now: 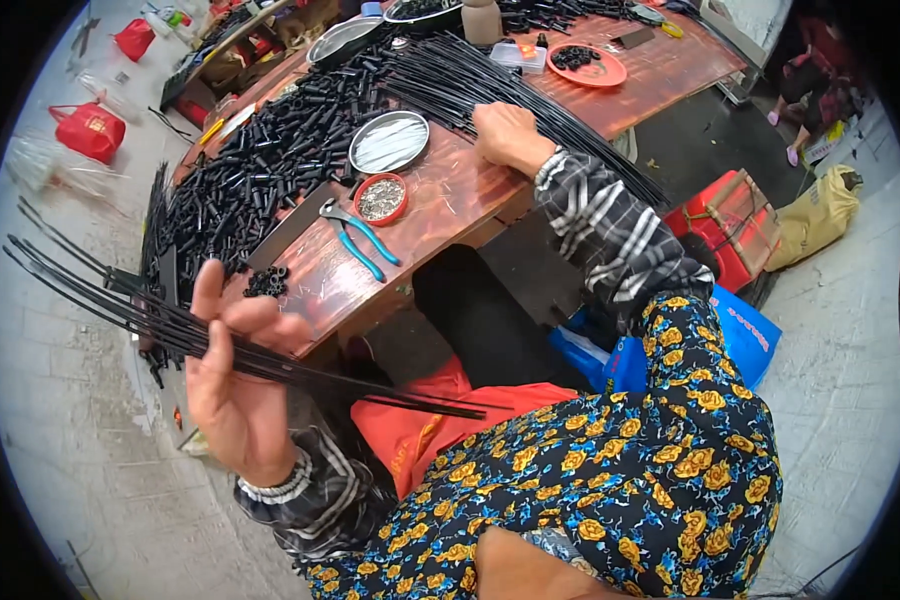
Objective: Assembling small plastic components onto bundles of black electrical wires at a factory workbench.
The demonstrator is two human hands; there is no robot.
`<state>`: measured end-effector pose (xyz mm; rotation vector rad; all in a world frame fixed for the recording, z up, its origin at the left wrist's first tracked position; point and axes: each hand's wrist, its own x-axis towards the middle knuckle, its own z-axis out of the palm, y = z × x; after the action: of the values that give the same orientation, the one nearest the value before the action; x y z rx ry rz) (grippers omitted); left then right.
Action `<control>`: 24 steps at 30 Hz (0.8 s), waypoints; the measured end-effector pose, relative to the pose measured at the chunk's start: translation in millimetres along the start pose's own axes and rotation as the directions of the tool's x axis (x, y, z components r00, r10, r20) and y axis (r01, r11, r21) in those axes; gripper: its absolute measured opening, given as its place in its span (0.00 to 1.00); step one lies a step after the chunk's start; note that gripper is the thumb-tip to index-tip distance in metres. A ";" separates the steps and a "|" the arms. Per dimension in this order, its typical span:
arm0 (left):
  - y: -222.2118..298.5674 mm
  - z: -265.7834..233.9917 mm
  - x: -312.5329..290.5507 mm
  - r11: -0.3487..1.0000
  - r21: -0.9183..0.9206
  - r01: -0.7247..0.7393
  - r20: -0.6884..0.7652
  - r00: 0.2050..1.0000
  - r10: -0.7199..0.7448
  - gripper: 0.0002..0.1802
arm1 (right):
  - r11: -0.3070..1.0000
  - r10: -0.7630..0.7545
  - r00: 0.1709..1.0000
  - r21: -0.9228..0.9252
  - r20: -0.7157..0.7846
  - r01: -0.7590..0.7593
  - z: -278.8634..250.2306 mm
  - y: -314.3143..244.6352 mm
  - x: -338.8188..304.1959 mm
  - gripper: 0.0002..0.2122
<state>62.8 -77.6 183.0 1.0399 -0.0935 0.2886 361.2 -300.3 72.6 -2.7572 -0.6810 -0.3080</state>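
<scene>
My left hand [235, 390] holds a bundle of thin black rods [160, 325] at the left, clear of the table. The rods lie across the palm between thumb and fingers, and the fingertips are loosely raised. At the table's middle, my right hand [508, 135] is curled closed against a pile of long thin black rods [560, 125]. Its fingertips are hidden, so what it grips cannot be seen. Left of it are a metal dish of white strips [389, 143] and a red dish of small silvery pieces [381, 199]. Pliers with blue handles [360, 240] lie near the table edge.
A large heap of short black tubes [260, 165] covers the table's left side, with small black rings [267, 281] near the front. An orange plate [610, 70] holds black rings. A red box [725, 225] and a yellow sack [815, 220] stand on the right. Another person [820, 80] is at far right.
</scene>
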 end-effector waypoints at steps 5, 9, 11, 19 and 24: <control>4.1 6.1 5.6 1.000 -0.010 -0.030 -0.112 0.993 0.029 0.27 | 0.998 0.062 0.995 0.006 0.072 -0.063 7.7 3.5 8.0 0.08; 10.3 2.1 5.4 0.964 0.248 -0.096 0.130 0.989 0.065 0.27 | 0.989 0.132 0.975 0.042 0.179 -0.142 -1.6 10.2 23.1 0.12; 13.7 -3.1 4.9 0.971 0.216 -0.101 0.061 0.994 0.089 0.27 | 0.987 0.090 0.986 0.118 0.141 -0.107 -7.8 10.1 34.7 0.13; 10.7 -1.0 28.2 0.995 0.100 0.016 0.049 0.999 -0.021 0.28 | 0.398 0.189 0.939 0.897 -0.287 0.194 -75.0 -4.8 25.9 0.09; 5.7 -1.6 34.2 1.000 0.013 -0.017 0.042 0.999 0.016 0.21 | 0.355 -0.137 0.915 0.844 -0.379 0.403 -112.5 -100.2 -6.3 0.08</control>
<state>93.8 -67.0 194.2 1.0594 -0.1379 0.2830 292.2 -254.2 198.5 -1.4761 -0.8901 -0.2252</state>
